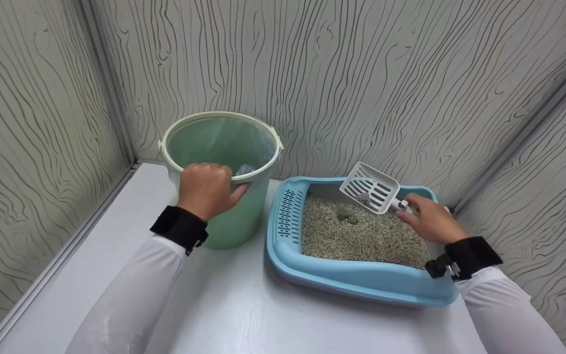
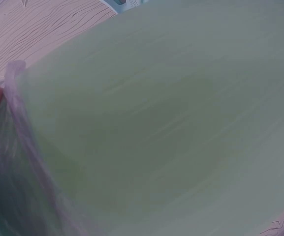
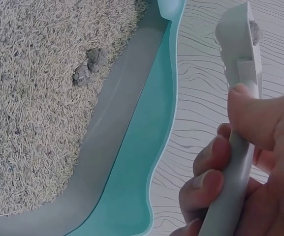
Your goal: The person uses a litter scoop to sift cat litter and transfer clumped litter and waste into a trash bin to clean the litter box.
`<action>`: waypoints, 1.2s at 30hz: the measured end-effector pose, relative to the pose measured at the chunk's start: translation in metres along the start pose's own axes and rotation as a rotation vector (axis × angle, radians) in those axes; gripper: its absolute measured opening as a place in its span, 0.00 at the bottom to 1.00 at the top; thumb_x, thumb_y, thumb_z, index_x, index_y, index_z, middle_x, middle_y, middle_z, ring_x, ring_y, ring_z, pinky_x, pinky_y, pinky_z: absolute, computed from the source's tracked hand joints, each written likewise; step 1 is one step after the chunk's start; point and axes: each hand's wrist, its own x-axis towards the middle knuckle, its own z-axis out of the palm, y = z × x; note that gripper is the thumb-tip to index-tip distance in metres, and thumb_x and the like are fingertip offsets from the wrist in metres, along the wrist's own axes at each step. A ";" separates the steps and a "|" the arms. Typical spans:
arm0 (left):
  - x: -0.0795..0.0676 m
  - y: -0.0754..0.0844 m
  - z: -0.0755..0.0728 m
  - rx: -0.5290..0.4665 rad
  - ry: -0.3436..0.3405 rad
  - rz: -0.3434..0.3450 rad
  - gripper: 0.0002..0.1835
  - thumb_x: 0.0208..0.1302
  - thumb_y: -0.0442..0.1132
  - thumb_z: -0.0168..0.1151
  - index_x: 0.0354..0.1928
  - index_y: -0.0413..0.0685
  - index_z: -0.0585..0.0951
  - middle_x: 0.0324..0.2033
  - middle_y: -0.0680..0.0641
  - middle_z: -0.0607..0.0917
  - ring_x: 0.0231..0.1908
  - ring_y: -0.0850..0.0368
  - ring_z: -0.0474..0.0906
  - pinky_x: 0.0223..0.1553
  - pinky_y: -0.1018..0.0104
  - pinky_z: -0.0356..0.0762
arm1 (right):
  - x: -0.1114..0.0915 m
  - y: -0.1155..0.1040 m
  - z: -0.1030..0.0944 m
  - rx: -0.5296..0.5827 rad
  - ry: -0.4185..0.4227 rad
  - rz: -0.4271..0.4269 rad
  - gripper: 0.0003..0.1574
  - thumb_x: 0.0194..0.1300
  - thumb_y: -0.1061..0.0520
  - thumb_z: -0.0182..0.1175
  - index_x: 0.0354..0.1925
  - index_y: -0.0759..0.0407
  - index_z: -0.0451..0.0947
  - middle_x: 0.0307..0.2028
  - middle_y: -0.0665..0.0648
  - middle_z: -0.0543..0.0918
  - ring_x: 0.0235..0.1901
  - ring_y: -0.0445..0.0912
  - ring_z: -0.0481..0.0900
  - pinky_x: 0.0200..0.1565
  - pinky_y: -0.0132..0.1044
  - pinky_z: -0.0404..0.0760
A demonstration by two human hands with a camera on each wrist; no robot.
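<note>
My right hand (image 1: 433, 219) grips the handle of a white slotted litter scoop (image 1: 369, 187), held over the back of a blue litter box (image 1: 356, 280). A grey clump (image 1: 363, 198) lies in the scoop; part of it also shows past the scoop's edge in the right wrist view. Dark clumps (image 3: 90, 66) rest on the pellet litter (image 3: 33, 123). On the left, my left hand (image 1: 207, 189) holds the front rim of a green bucket (image 1: 234, 221), fingers over the edge and thumb outside. In the left wrist view the bucket's wall (image 2: 171, 123) fills most of the picture.
A clear plastic liner (image 2: 21, 123) folds over the bucket rim, and a bluish crumpled bit (image 1: 245, 169) shows inside. Wood-patterned walls (image 1: 312, 73) stand close behind and on both sides. Bucket and box sit side by side on a white surface (image 1: 243, 305).
</note>
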 end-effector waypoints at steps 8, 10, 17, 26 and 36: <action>0.000 0.000 0.000 0.007 -0.014 -0.003 0.36 0.63 0.70 0.65 0.12 0.50 0.69 0.10 0.51 0.67 0.14 0.48 0.69 0.18 0.54 0.60 | 0.002 -0.005 -0.005 0.005 0.009 0.002 0.27 0.79 0.47 0.59 0.64 0.65 0.72 0.49 0.70 0.82 0.42 0.59 0.82 0.44 0.54 0.78; 0.000 0.000 0.000 0.012 -0.016 -0.003 0.37 0.63 0.71 0.64 0.12 0.51 0.69 0.10 0.51 0.67 0.14 0.48 0.68 0.18 0.55 0.60 | 0.004 -0.007 -0.008 0.010 0.014 0.006 0.31 0.78 0.46 0.59 0.66 0.67 0.71 0.56 0.74 0.81 0.50 0.66 0.82 0.52 0.62 0.78; 0.001 0.000 0.000 0.014 -0.022 -0.005 0.37 0.63 0.71 0.64 0.12 0.50 0.69 0.10 0.52 0.66 0.14 0.49 0.68 0.18 0.56 0.58 | 0.008 -0.016 -0.023 -0.008 0.033 0.017 0.32 0.78 0.44 0.60 0.65 0.67 0.72 0.54 0.76 0.82 0.50 0.67 0.83 0.50 0.63 0.80; 0.000 0.000 0.002 0.026 0.004 0.003 0.38 0.62 0.71 0.64 0.10 0.51 0.67 0.10 0.53 0.63 0.13 0.49 0.68 0.17 0.55 0.60 | 0.012 -0.033 -0.041 0.018 0.046 0.051 0.30 0.77 0.43 0.61 0.62 0.64 0.78 0.53 0.71 0.85 0.43 0.59 0.85 0.43 0.52 0.82; 0.002 0.000 0.001 0.020 -0.022 -0.006 0.37 0.63 0.72 0.63 0.11 0.51 0.68 0.10 0.52 0.65 0.13 0.50 0.67 0.17 0.56 0.58 | 0.021 -0.071 -0.061 0.100 0.009 0.089 0.29 0.76 0.41 0.59 0.63 0.60 0.80 0.26 0.50 0.76 0.20 0.40 0.66 0.24 0.35 0.70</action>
